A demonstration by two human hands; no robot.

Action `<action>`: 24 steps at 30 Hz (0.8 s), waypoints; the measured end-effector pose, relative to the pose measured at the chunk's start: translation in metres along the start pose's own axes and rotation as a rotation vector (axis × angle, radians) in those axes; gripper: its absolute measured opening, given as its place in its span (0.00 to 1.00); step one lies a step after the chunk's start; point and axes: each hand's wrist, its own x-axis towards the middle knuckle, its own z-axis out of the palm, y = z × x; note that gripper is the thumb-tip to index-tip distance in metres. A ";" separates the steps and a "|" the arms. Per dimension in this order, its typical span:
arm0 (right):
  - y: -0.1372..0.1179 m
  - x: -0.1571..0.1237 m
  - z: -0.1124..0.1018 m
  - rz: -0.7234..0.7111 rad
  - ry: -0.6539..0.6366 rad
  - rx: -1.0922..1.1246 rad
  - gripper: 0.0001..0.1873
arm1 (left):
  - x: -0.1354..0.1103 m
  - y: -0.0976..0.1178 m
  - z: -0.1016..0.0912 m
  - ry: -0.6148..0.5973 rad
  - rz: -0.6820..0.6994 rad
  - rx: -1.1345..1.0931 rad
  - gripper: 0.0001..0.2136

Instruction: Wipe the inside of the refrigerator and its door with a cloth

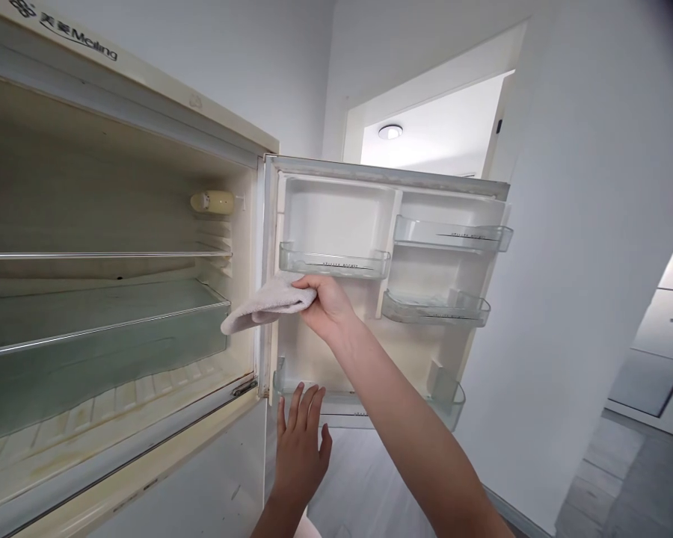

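A folded light grey cloth is pinched in my right hand, in front of the hinge side of the open refrigerator door. The cloth's free end points left, toward the fridge interior; whether it touches any surface I cannot tell. Lower down, my left hand is raised with its fingers spread and nothing in it. Its fingertips overlap the bottom door bin in the view. Clear plastic bins line the door, among them an upper left bin just above my right hand.
On the left is the fridge compartment with a glass shelf, yellowish stains on its floor and a lamp cover on its side wall. A white wall stands right of the door. A doorway lies behind it.
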 end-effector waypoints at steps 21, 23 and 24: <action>-0.064 -0.103 -0.082 -0.424 0.434 -0.292 0.07 | -0.003 -0.004 0.006 0.025 0.017 0.016 0.28; -0.088 -0.115 -0.073 -0.757 0.513 -0.311 0.05 | -0.003 -0.003 0.007 0.033 0.008 0.009 0.28; -0.100 -0.118 -0.067 -0.988 0.528 -0.343 0.05 | -0.003 -0.002 0.007 0.034 0.004 0.005 0.28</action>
